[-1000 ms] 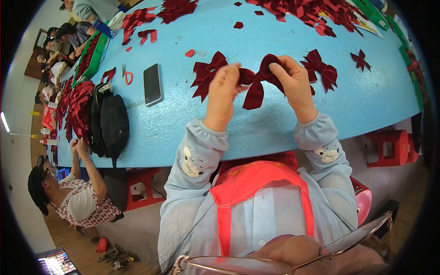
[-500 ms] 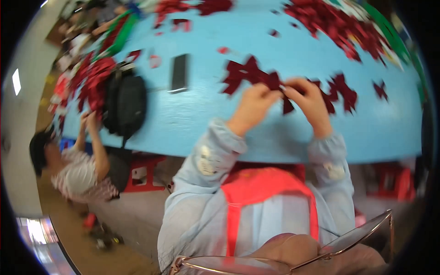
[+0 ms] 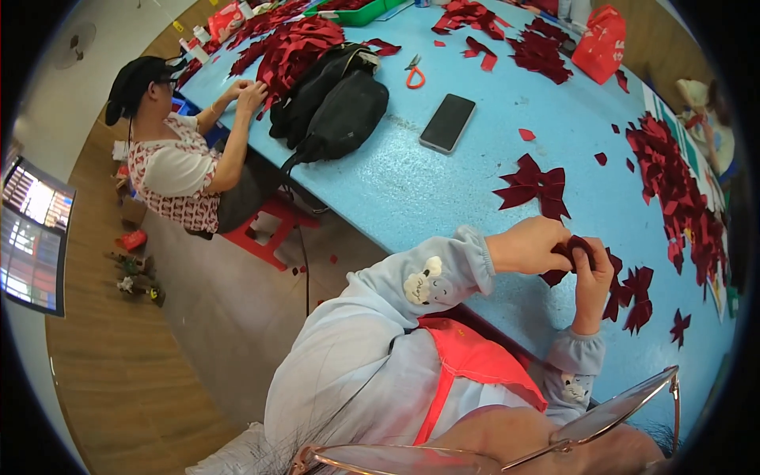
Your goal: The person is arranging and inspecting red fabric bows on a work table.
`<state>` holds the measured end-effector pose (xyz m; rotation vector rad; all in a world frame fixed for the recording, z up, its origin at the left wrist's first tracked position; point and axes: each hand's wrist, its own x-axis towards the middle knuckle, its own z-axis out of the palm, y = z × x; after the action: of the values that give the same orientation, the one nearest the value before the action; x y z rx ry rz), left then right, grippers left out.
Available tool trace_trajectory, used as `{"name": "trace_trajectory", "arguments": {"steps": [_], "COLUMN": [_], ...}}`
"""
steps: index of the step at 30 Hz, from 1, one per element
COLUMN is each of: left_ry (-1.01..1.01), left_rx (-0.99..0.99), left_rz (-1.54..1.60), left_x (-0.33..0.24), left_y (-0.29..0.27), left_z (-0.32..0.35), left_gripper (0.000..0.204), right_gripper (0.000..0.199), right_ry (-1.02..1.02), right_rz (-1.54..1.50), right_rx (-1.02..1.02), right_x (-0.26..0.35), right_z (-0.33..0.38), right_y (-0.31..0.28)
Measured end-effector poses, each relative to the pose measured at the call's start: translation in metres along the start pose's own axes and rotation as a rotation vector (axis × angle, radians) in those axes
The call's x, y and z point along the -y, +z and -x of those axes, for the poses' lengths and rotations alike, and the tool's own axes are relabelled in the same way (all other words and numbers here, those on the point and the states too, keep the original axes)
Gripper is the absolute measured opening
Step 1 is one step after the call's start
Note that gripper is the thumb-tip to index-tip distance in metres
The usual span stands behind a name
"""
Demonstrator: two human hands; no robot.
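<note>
Between my two hands is a dark red velvet ribbon piece [image 3: 581, 248], folded and partly hidden by my fingers. My left hand [image 3: 532, 244] grips it from the left with closed fingers. On its other side my right hand [image 3: 594, 279] pinches the ribbon, the thumb raised along it. A finished-looking dark red bow [image 3: 537, 188] lies flat on the table just beyond my left hand. More dark red bows [image 3: 636, 297] rest beside my right hand, and a small bow [image 3: 679, 328] lies farther right.
The blue table [image 3: 380, 186] holds a phone [image 3: 448, 123], orange-handled snips [image 3: 415, 73] and a black bag [image 3: 339, 111]. Ribbon heaps [image 3: 681, 190] lie at the right and another pile [image 3: 299, 51] at the far left. A co-worker [image 3: 178, 150] sits at the left edge, hands on red ribbon.
The view has swung left, bringing more of the co-worker and floor into sight. My hands have drawn closer together, and the ribbon between them is now more bunched.
</note>
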<state>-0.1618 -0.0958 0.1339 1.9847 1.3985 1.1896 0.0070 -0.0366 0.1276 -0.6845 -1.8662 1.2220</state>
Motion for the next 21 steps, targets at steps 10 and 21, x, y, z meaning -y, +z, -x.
{"name": "trace_trajectory", "arguments": {"steps": [10, 21], "left_ry": [-0.468, -0.368], "left_rx": [0.142, 0.119], "left_rz": [0.804, 1.183], "left_x": [0.015, 0.069], "left_y": [-0.003, 0.020], "left_z": [0.010, -0.003], "left_gripper": [0.024, 0.033], "right_gripper": [0.009, 0.018], "right_ry": [0.019, -0.047], "right_rz": [0.015, 0.098], "right_rx": [-0.217, -0.294], "right_x": [-0.003, -0.022], "right_z": [0.001, -0.036], "right_y": [0.001, -0.014]}}
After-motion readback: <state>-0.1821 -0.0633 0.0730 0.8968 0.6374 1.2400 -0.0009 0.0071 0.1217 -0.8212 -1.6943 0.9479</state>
